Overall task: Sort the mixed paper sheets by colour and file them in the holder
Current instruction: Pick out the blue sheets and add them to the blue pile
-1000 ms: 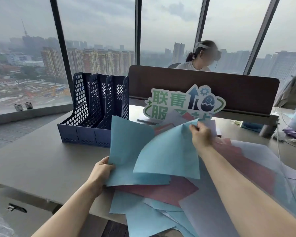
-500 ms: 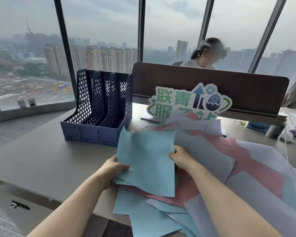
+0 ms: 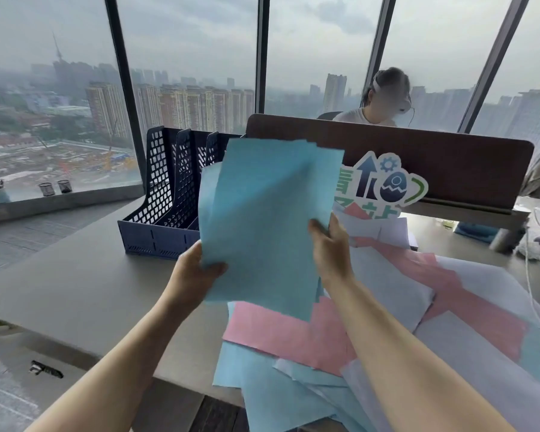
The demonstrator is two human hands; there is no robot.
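You are holding a small stack of light blue sheets (image 3: 262, 219) up off the desk, tilted toward you, with both hands. Your left hand (image 3: 194, 275) is pinching the lower left corner, thumb curled over the front face. Your right hand (image 3: 331, 247) is gripping the right edge, fingers wrapped behind the paper and thumb showing at the front. The raised sheets are covering the right side of the dark blue file holder (image 3: 166, 194), which is standing on the grey desk (image 3: 75, 285) just behind and to the left of them; its visible slots are showing no paper. Below your hands, the mixed pile (image 3: 387, 322) of pink, lavender and blue sheets is lying spread across the desk, some of it hanging over the near edge. Behind the pile, a green-and-white cutout sign (image 3: 384, 185) is leaning against the brown desk divider (image 3: 449, 169), and another person (image 3: 384, 101) is sitting beyond it.
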